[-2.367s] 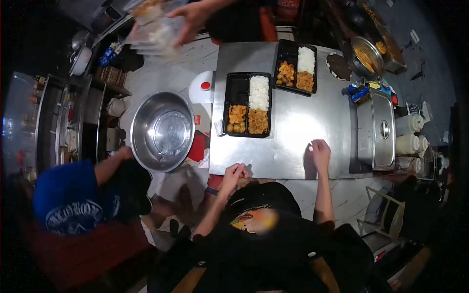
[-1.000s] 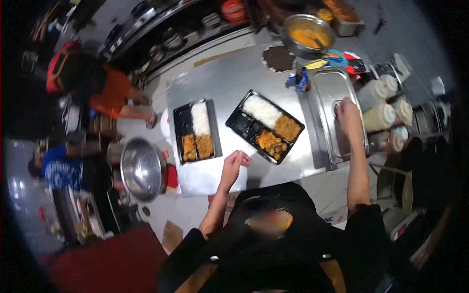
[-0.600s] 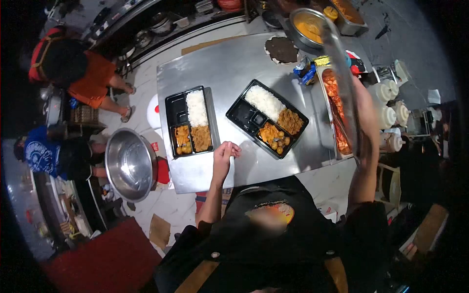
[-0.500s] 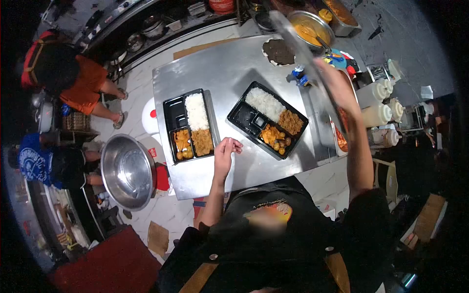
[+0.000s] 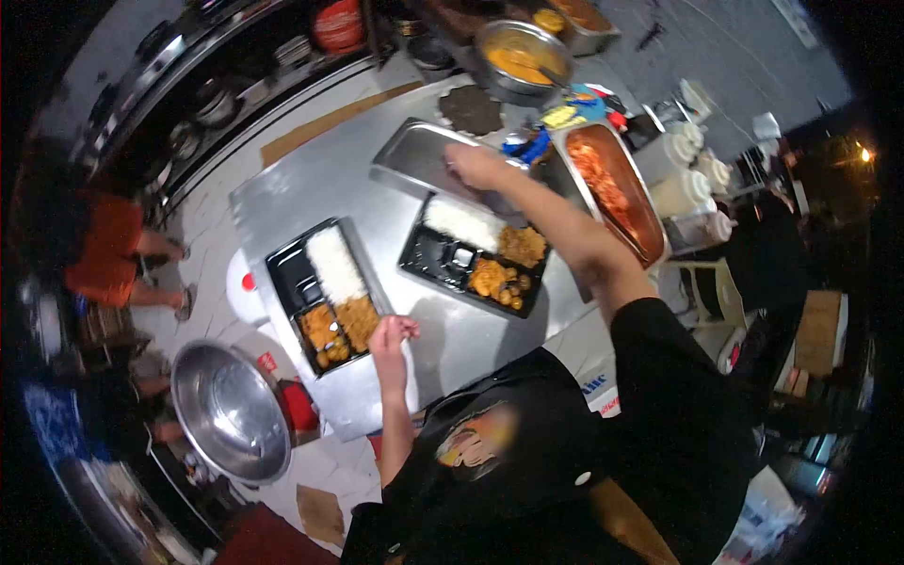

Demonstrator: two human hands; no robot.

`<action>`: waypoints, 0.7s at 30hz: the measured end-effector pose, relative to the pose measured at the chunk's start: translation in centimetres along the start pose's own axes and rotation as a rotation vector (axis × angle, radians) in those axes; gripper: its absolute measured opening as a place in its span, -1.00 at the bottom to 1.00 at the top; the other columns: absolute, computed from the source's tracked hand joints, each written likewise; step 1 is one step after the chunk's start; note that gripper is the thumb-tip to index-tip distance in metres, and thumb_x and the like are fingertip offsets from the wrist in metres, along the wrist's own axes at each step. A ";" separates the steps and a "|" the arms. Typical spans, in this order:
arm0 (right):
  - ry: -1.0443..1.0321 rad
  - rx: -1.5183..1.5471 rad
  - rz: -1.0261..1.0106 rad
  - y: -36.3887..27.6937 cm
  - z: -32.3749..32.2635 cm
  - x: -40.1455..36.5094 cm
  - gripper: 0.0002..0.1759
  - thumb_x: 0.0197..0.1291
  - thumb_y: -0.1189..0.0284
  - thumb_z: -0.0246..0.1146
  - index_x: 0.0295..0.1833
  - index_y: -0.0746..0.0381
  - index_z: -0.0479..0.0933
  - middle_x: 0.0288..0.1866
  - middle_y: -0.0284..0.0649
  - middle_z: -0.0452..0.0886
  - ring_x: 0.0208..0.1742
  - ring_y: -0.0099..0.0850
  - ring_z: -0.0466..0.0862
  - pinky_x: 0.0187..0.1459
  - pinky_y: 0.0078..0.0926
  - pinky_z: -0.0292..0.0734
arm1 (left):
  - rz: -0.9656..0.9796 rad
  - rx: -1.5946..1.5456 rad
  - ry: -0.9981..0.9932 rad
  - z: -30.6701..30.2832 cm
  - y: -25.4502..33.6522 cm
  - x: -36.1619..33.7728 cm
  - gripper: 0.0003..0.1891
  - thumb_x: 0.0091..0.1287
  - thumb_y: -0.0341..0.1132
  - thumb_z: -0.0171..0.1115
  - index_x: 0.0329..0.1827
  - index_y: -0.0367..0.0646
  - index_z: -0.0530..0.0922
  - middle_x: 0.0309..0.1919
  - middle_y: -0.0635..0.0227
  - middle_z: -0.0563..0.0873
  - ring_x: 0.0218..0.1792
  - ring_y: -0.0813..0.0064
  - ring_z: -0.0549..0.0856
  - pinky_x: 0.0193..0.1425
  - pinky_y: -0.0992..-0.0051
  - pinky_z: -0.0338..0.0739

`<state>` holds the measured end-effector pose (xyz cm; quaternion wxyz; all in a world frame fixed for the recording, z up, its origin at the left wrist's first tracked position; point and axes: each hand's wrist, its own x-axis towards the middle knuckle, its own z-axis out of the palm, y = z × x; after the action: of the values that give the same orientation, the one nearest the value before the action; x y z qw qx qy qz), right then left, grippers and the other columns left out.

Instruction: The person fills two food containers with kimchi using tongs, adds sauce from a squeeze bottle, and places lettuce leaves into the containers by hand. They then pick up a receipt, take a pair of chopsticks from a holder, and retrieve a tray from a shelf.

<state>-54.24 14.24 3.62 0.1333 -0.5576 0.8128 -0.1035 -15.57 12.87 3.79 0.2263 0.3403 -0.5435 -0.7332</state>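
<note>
My right hand [image 5: 478,168] grips a rectangular metal lid [image 5: 412,155] above the steel table, just behind the right black meal box [image 5: 424,247]. That box holds white rice, brown shredded food, orange food and small round pieces. My left hand [image 5: 390,331], fingers curled together with nothing visible in them, is at the near right side of the left black meal box [image 5: 282,266], which holds similar food. To the right, a long metal pan [image 5: 653,247] of red-orange food lies uncovered.
A bowl of yellow sauce [image 5: 518,64] and a dark round mat [image 5: 471,110] are at the back. Squeeze bottles [image 5: 680,193] stand at the right. A large metal basin [image 5: 231,410] is at the lower left. Two people, one in orange shorts [image 5: 105,254], stand at the left.
My right hand has brought the metal lid left and down from its raised position near the pan, which now shows fully. The view has shifted and turned; my left hand remains near the left box.
</note>
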 end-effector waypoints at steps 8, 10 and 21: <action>0.493 0.418 0.369 -1.6 -9.3 -15.9 -0.81 0.20 0.41 0.22 -0.17 0.32 0.53 -0.23 -0.01 0.62 -0.12 -0.03 0.64 -0.09 -0.14 0.55 | 0.084 0.085 0.053 3.3 -0.1 1.6 -0.76 0.54 -0.27 0.02 -0.19 -0.28 0.51 -0.41 0.39 0.57 -0.38 0.65 0.54 -0.21 0.59 0.47; 0.429 0.107 0.536 2.3 -11.1 -23.0 -0.71 0.19 0.32 0.31 -0.17 0.34 0.53 -0.23 0.06 0.61 -0.15 0.03 0.61 -0.13 -0.11 0.51 | 0.045 0.415 0.153 3.8 -1.4 2.5 -0.67 0.50 -0.24 0.09 0.15 -0.33 0.47 -0.09 0.27 0.60 -0.18 0.56 0.58 -0.08 0.54 0.54; 0.121 0.021 0.584 8.1 -6.3 -31.6 -0.64 0.09 0.48 0.33 -0.06 0.42 0.42 -0.08 0.22 0.54 -0.08 0.17 0.62 -0.10 0.02 0.54 | 0.020 0.191 0.268 6.2 -4.6 7.6 -0.51 0.51 -0.24 0.08 0.41 -0.23 0.23 -0.31 0.31 0.46 -0.46 0.57 0.61 -0.42 0.50 0.68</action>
<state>-52.58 46.72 10.17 0.1145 -0.2914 0.9442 -0.1023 -25.08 12.91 -1.44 0.2709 0.4495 -0.5790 -0.6240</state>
